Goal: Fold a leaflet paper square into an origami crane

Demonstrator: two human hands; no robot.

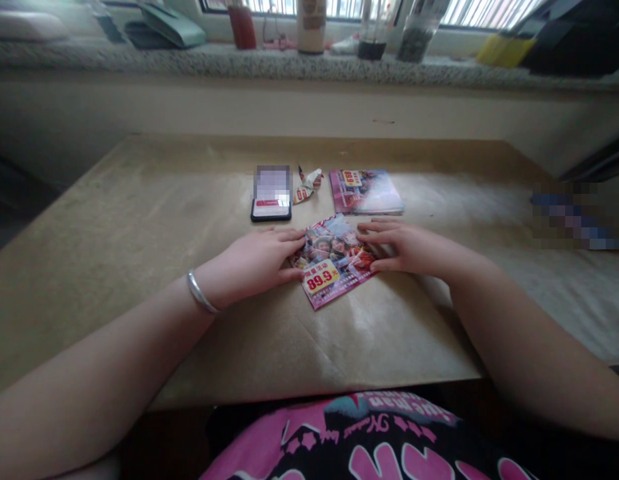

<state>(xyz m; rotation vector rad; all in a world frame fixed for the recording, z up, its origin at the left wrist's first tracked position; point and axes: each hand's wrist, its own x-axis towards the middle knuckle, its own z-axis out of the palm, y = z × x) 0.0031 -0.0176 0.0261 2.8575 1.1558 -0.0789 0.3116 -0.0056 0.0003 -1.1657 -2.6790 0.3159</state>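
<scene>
A printed paper flyer [334, 257] with a photo of people and a yellow "89.9" label lies turned at an angle on the table in front of me. My left hand [264, 257] rests at its left edge, fingers stretched out, fingertips touching the paper. At the opposite edge, my right hand [404, 247] has its fingers spread, the tips on or beside the flyer. Neither hand grips anything. Just beyond the flyer are a folded paper bird [309, 183] and a stack of similar flyers [367, 191].
A phone [271, 193] with a blurred screen lies left of the paper bird. The tan tabletop [164, 200] runs up to the wall. Bottles, a red container [241, 27] and a dark bag [577, 40] stand on the stone windowsill [214, 61]. A pixelated object [579, 217] lies at far right.
</scene>
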